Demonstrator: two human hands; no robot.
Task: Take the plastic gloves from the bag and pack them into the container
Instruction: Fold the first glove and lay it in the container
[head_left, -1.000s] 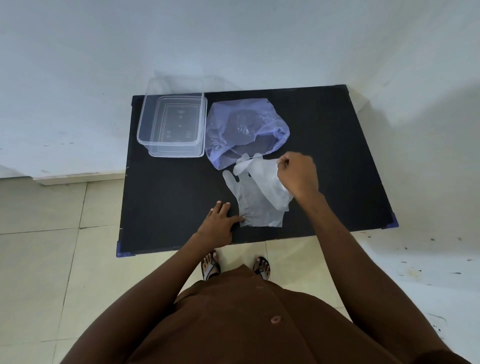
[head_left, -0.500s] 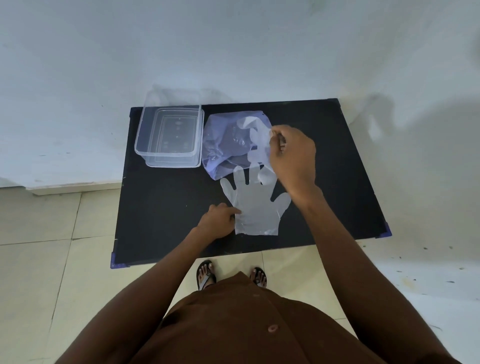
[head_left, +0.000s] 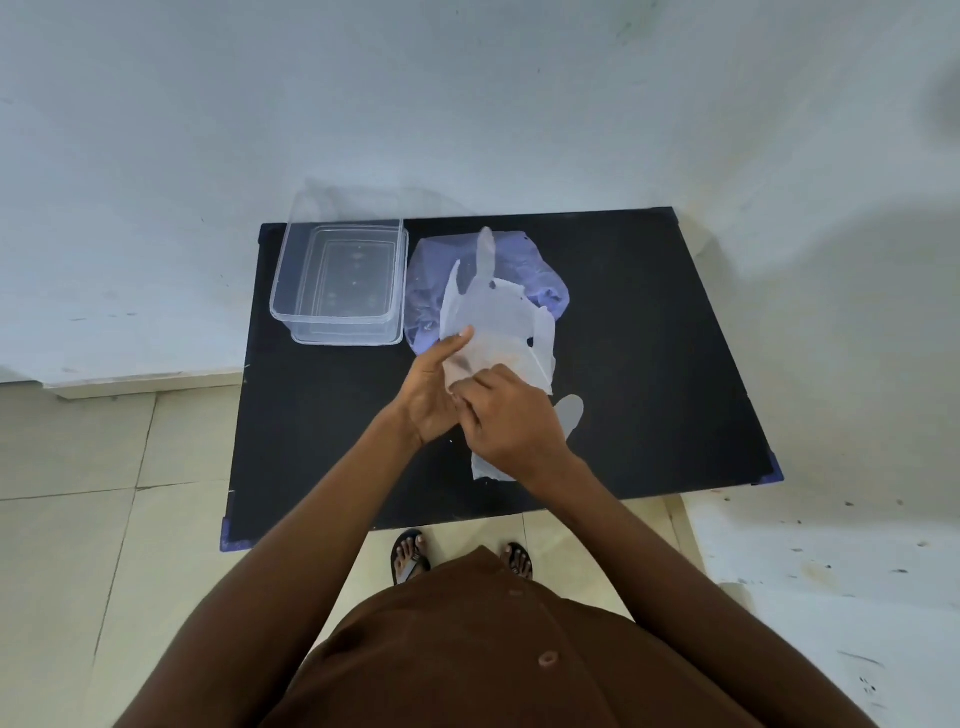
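Both hands hold one clear plastic glove (head_left: 496, 317) up above the black table (head_left: 649, 364). My left hand (head_left: 434, 395) pinches its lower left edge with thumb and fingers. My right hand (head_left: 511, 423) grips its cuff from the right. The glove's fingers point away from me and cover part of the bluish plastic bag (head_left: 540, 280) behind it. A second clear glove (head_left: 566, 415) lies flat on the table under my right hand, mostly hidden. The clear rectangular container (head_left: 337, 275) stands open at the table's back left, with nothing in it.
A white wall runs behind the table and to its right. Pale floor tiles (head_left: 104, 519) lie to the left, and my sandalled feet (head_left: 410, 556) stand at the table's near edge. Bare black tabletop lies to the right of the bag.
My left hand has left the flat glove and risen to meet my right hand. The lifted glove has come back from over the bag and both hands now hold it.
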